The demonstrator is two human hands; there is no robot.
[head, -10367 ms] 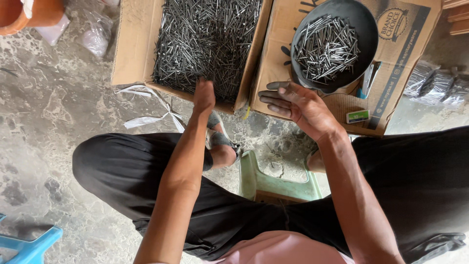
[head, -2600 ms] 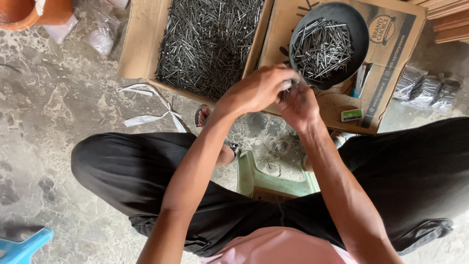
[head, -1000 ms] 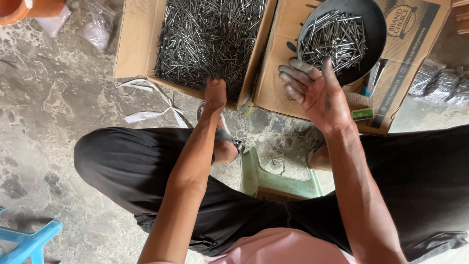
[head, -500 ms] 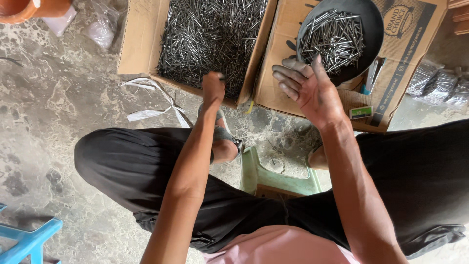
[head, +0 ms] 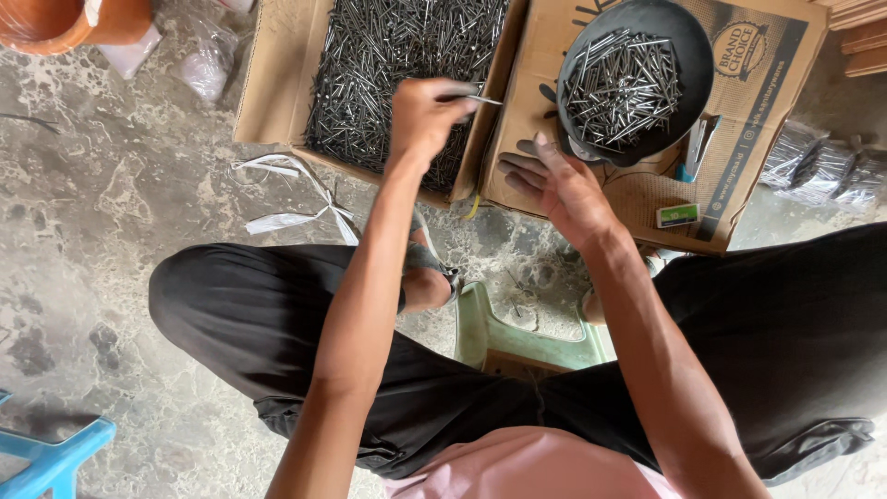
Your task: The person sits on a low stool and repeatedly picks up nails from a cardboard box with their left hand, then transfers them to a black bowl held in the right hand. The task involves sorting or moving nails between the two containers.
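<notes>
1. Two bare hands worked over a concrete floor (head: 111,194), the person seated on a low green stool (head: 517,342).
2. Left hand (head: 427,115) was raised above the near edge of the open cardboard box (head: 268,92), which was heaped with loose steel nails (head: 388,55). Its fingers were pinched shut on a few nails (head: 473,96), whose tips stuck out to the right past the box wall.
3. Right hand (head: 559,185) lay flat and open, palm up, fingers spread and released, nothing in it that I could make out. It sat on the second, flattened carton (head: 739,139), just beside the black bowl (head: 637,28).
4. Bowl held a smaller pile of nails, roughly aligned; it rested on that carton, right of the box.
5. Judged step: a pinch of nails lifted from the box and being carried toward the open right palm or the bowl.
6. Next move, as I judged it, called for a short travel rightward over the box wall, keeping the pinch tight so that no nail slipped, then laying them parallel.
7. Nearby: white plastic strips (head: 286,199) on the floor, clear bags (head: 818,171) at far right, a blue stool (head: 51,457) at lower left.
</notes>
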